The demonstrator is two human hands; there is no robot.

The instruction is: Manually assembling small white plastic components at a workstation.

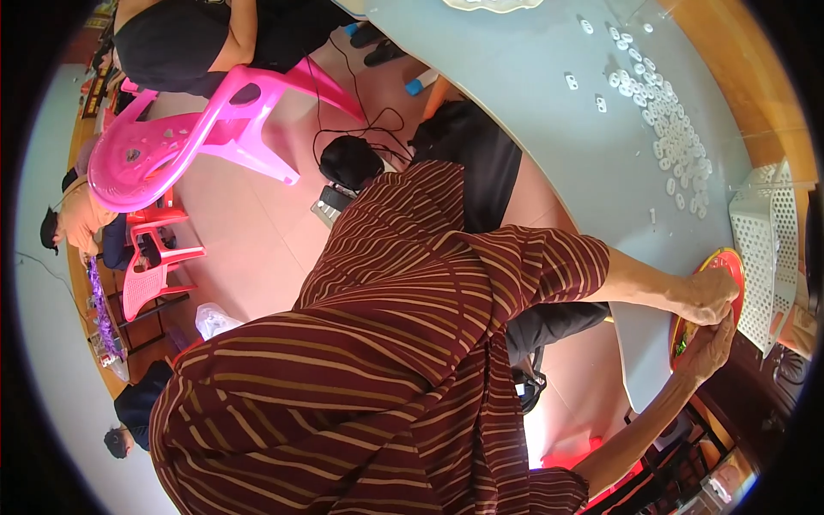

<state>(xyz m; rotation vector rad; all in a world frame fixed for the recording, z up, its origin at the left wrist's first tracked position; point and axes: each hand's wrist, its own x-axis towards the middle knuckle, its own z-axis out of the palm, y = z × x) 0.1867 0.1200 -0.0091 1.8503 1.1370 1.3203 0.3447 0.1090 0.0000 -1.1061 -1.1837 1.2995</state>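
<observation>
My left hand (712, 294) and my right hand (709, 350) meet over a round red plate (730, 258) with a yellowish rim, at the table's right edge. The fingers of both are closed and brought together at the tips. Whatever they hold is too small or too hidden to make out. Part of the plate is covered by the hands; a bit of green and yellow (681, 345) shows on it beside my right hand. Many small white oval pieces with holes (674, 129) lie loose on the grey table (549, 94), above my left hand in the picture.
A white perforated plastic basket (762, 232) stands just right of the plate. A pink plastic chair (150, 163) and a red chair (154, 279) are on the tiled floor at left, where cables (360, 124) also lie. Other people (176, 43) sit nearby. A scalloped white dish (493, 3) is at the top.
</observation>
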